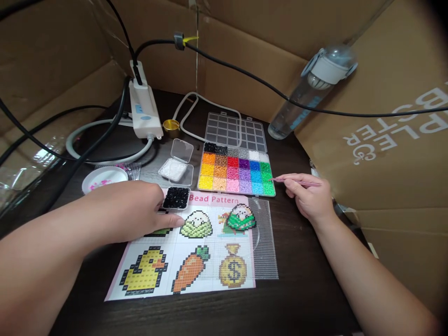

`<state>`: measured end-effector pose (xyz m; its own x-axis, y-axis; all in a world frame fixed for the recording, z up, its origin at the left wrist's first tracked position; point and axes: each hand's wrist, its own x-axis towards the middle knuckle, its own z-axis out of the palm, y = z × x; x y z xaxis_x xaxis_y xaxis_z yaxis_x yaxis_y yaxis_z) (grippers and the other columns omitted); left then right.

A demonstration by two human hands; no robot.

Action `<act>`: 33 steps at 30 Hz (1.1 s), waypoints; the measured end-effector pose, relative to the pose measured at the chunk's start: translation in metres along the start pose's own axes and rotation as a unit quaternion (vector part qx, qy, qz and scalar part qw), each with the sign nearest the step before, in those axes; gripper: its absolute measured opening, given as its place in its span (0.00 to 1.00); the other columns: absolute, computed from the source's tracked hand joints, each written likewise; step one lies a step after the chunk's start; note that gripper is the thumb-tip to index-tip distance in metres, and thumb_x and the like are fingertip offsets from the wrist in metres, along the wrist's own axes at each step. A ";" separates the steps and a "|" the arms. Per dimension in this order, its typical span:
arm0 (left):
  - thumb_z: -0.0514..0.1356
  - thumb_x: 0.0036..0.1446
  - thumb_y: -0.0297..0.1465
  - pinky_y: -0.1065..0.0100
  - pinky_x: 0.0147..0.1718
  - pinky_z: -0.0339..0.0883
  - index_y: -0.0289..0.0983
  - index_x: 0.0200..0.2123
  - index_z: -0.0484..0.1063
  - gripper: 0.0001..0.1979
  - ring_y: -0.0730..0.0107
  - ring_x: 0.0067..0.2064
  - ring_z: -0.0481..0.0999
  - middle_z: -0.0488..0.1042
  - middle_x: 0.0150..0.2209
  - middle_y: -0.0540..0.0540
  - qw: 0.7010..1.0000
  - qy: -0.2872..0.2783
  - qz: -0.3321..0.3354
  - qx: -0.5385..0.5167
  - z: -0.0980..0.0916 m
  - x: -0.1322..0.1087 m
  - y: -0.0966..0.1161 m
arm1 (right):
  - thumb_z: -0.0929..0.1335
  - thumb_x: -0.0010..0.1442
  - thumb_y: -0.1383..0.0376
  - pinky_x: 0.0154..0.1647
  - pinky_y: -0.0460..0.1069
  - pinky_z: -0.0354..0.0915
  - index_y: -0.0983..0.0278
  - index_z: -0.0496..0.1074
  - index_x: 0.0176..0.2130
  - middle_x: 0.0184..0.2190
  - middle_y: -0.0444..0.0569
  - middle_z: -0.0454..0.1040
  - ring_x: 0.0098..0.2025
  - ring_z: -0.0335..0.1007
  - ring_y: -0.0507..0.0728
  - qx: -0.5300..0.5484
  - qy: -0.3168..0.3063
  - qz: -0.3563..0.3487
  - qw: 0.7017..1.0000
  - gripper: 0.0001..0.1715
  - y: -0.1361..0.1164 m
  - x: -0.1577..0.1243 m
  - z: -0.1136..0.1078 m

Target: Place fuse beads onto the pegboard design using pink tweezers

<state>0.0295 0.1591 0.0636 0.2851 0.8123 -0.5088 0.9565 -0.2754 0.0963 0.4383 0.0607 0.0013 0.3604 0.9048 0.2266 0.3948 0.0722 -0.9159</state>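
Note:
My right hand [310, 193] is closed around pink tweezers [297, 181]. Their tip reaches the green beads at the right edge of a bead organizer box [236, 175] with many colours. My left hand [140, 207] lies over the left part of a bead pattern sheet [163, 284], thumb stretched out and the other fingers curled, mostly out of sight. A small box of black beads [177, 198] sits right against it. On a clear pegboard [268, 242], laid partly over the sheet, is a green and white bead figure [241, 218].
Left of the organizer stands an open box of white beads [173, 170]. Behind are a gold cup [171, 127], a power strip [145, 109] and loose cables. A white dish [105, 177] holds pink beads. A water bottle [311, 93] leans against the cardboard wall [385, 177].

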 end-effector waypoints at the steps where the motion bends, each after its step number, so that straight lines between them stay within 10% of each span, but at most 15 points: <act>1: 0.70 0.46 0.71 0.43 0.39 0.74 0.48 0.21 0.72 0.33 0.40 0.35 0.87 0.83 0.26 0.39 1.000 -0.009 -0.004 -0.002 -0.001 0.001 0.000 | 0.86 0.60 0.56 0.25 0.50 0.64 0.55 0.99 0.38 0.31 0.53 0.92 0.24 0.67 0.54 -0.002 0.002 0.002 1.000 0.08 0.000 0.000 0.000; 21: 0.69 0.70 0.60 0.48 0.45 0.76 0.46 0.40 0.87 0.25 0.36 0.43 0.90 0.91 0.40 0.35 0.993 -0.087 -0.037 0.072 -0.015 -0.005 0.013 | 0.87 0.71 0.51 0.23 0.52 0.66 0.56 0.97 0.42 0.36 0.54 0.95 0.23 0.68 0.54 0.032 0.036 -0.064 0.997 0.13 -0.005 -0.015 0.000; 27: 0.75 0.64 0.62 0.48 0.44 0.75 0.48 0.26 0.77 0.28 0.38 0.43 0.91 0.88 0.34 0.38 0.994 -0.075 -0.057 0.055 -0.013 -0.004 0.015 | 0.86 0.76 0.58 0.35 0.54 0.88 0.52 0.98 0.43 0.42 0.53 0.98 0.37 0.95 0.63 0.057 -0.103 -0.109 0.987 0.05 -0.037 -0.054 0.022; 33: 0.70 0.68 0.64 0.48 0.44 0.76 0.47 0.32 0.83 0.27 0.41 0.40 0.89 0.87 0.32 0.39 0.994 -0.079 -0.033 0.067 -0.012 -0.005 0.011 | 0.85 0.71 0.74 0.46 0.50 0.94 0.51 0.99 0.46 0.42 0.47 0.98 0.42 1.01 0.63 0.066 -0.202 -0.148 0.966 0.16 -0.054 -0.057 0.042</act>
<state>0.0395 0.1586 0.0772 0.1985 0.7433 -0.6388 0.9528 -0.2992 -0.0520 0.3613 0.0229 0.0241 -0.1216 0.9240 0.3625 0.3099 0.3823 -0.8705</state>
